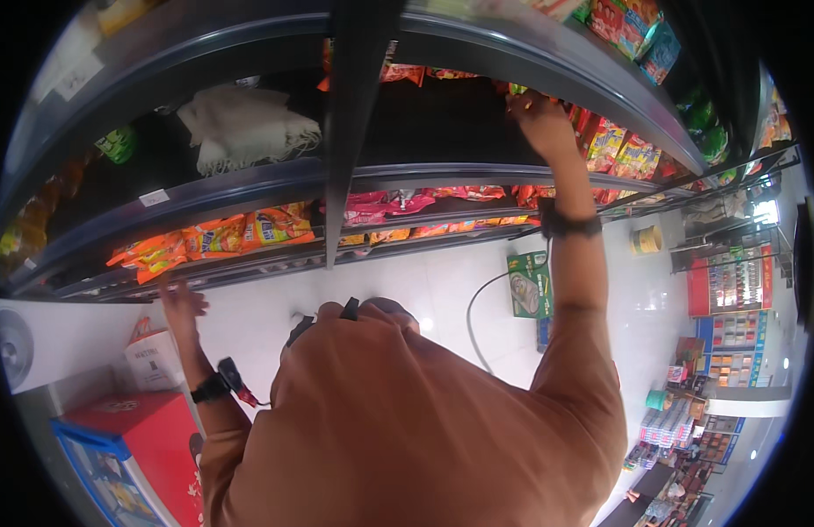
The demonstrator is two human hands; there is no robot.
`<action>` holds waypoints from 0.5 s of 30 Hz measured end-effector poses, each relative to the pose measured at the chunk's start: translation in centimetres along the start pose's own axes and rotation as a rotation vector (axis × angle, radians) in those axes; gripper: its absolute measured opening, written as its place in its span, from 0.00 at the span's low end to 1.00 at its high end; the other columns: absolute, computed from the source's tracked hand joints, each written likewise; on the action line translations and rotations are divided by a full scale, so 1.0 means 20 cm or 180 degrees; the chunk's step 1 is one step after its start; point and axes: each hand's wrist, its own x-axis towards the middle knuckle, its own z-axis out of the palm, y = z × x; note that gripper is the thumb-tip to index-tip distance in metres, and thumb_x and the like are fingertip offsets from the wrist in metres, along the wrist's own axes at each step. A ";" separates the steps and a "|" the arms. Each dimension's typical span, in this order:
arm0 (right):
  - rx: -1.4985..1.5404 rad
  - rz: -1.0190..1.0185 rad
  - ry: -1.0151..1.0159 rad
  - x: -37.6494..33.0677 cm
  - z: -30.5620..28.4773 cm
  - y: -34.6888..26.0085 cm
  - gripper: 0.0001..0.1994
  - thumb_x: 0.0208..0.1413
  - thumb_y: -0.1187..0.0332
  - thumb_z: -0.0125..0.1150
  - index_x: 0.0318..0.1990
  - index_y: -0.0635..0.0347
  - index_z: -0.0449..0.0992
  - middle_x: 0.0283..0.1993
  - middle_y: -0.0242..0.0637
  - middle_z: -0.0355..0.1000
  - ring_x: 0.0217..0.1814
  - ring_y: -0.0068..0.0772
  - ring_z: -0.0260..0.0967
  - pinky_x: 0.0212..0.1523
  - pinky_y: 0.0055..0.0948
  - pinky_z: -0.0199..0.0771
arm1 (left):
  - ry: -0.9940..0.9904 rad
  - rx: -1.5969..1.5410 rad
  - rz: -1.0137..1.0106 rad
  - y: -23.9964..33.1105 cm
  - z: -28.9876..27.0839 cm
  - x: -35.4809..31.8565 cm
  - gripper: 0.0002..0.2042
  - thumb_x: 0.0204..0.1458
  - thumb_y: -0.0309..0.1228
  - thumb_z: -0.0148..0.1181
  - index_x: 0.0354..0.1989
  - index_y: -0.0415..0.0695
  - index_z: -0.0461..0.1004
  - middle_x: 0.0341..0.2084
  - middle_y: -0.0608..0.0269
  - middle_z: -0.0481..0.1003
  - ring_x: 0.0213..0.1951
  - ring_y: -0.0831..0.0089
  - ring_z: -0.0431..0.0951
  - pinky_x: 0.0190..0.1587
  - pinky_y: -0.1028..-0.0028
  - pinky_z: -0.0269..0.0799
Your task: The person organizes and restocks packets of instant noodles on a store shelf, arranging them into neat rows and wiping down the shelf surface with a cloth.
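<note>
My right arm stretches up to a dark shelf. There my right hand [542, 125] has its fingers bent at the row of packets, beside a small yellow-green packet [517, 89]. The fingers look closed, but what they grip is hidden. Red and yellow snack packets [605, 145] stand just right of that hand. Lower down on the left, my left hand [184, 307] is open with its fingers apart and nothing in it. It is just below several orange snack packets [215, 237] on a lower shelf, apart from them.
A grey-white fringed cloth [240, 127] lies on the shelf, left of a dark upright post [354, 114]. Pink packets [389, 205] fill a lower shelf. A green carton [530, 285] stands on the floor with a cable nearby. A red cooler [143, 448] and white bag [150, 360] are at left.
</note>
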 end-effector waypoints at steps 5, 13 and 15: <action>0.0555 0.0779 -0.1067 0.26 0.15 0.13 0.24 0.53 0.47 0.50 0.53 0.51 0.65 0.49 0.45 0.69 0.40 0.44 0.72 0.42 0.39 0.71 | -0.0815 0.0891 -0.0339 0.15 0.20 -0.38 0.23 0.57 0.40 0.47 0.61 0.51 0.55 0.18 0.57 0.73 0.16 0.74 0.74 0.18 0.78 0.67; 0.0498 -0.0609 -0.1108 0.24 0.10 0.24 0.16 0.56 0.63 0.49 0.48 0.60 0.69 0.47 0.45 0.70 0.49 0.44 0.67 0.52 0.43 0.63 | -0.0341 0.0892 -0.0374 0.18 0.30 -0.69 0.17 0.58 0.37 0.47 0.54 0.45 0.64 0.15 0.60 0.72 0.17 0.76 0.72 0.19 0.79 0.66; -0.0701 -0.1286 0.0108 0.19 0.18 0.35 0.14 0.55 0.61 0.48 0.44 0.57 0.73 0.47 0.45 0.70 0.48 0.45 0.68 0.50 0.43 0.64 | -0.0308 0.0902 -0.0359 0.22 0.34 -0.71 0.17 0.57 0.35 0.47 0.53 0.43 0.65 0.14 0.61 0.72 0.17 0.78 0.72 0.19 0.79 0.66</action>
